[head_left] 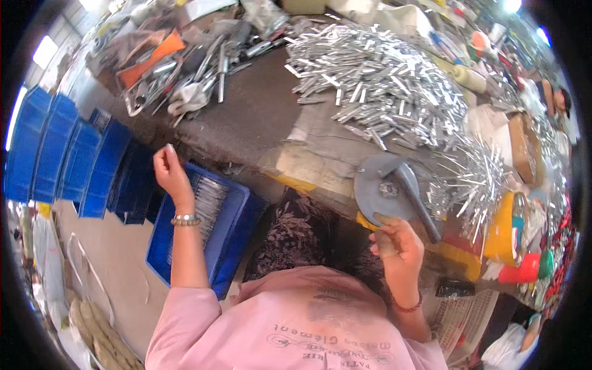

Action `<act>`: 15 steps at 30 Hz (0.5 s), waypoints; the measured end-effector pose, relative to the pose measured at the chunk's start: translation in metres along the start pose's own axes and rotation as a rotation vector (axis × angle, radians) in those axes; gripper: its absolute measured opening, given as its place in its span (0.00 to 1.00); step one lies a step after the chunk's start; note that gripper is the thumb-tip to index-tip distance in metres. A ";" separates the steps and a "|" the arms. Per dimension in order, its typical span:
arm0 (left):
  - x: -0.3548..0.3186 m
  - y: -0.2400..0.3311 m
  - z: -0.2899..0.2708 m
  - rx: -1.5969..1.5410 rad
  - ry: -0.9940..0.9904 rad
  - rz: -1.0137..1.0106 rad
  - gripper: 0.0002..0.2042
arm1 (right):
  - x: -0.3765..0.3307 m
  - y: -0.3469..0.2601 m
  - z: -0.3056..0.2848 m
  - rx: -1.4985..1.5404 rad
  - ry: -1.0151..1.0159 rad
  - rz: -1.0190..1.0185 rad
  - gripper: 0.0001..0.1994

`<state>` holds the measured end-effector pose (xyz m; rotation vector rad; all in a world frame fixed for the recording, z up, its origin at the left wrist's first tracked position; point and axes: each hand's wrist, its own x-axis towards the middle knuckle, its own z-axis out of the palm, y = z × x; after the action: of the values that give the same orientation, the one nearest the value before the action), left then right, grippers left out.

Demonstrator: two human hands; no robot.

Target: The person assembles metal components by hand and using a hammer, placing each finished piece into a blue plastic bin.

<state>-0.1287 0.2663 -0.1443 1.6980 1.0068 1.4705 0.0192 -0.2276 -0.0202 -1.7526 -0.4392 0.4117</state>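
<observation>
My left hand (171, 172) is raised at the edge of a blue plastic bin (237, 213), its fingers pinched together. Whatever they may hold is too small to make out. Rows of thin metal rods (211, 200) lie inside that bin, partly covered by my left forearm. Beside the near edge of a grey round plate (370, 185), my right hand (401, 246) has its fingers loosely curled and apart, with nothing visible between them. Dark coverings or stains show on its fingertips. A dark grey bar (419, 203) lies across the plate's right side.
A large heap of short shiny metal tubes (382, 80) covers the far right of the workbench (259, 105). Mixed metal parts and an orange piece (154, 58) lie far left. Stacked blue bins (74, 154) stand at left. A yellow container (502, 228) is at right.
</observation>
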 end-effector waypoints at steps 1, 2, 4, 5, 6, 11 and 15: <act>-0.010 0.073 0.013 -0.154 -0.105 -0.097 0.10 | 0.000 0.000 0.000 0.008 -0.001 0.004 0.08; -0.015 0.114 0.024 -0.199 -0.220 -0.031 0.08 | 0.000 0.001 0.000 0.010 0.019 -0.002 0.08; -0.029 0.184 0.056 -0.174 -0.486 0.235 0.05 | -0.001 -0.001 -0.001 0.017 -0.005 -0.057 0.07; -0.037 0.205 0.074 -0.160 -0.653 0.352 0.06 | -0.002 -0.002 -0.002 0.064 -0.018 -0.046 0.08; -0.044 0.232 0.087 -0.083 -0.831 0.452 0.09 | -0.004 -0.004 -0.003 0.061 0.014 -0.042 0.08; -0.086 0.252 0.161 0.103 -1.074 0.620 0.10 | -0.019 -0.007 -0.022 0.013 -0.005 -0.170 0.08; -0.093 0.244 0.187 0.214 -1.092 0.784 0.09 | -0.026 -0.019 -0.057 -0.181 0.155 -0.287 0.08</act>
<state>0.0804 0.0676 -0.0029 2.7116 -0.1377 0.5412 0.0234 -0.2847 0.0116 -1.8453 -0.6209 0.0317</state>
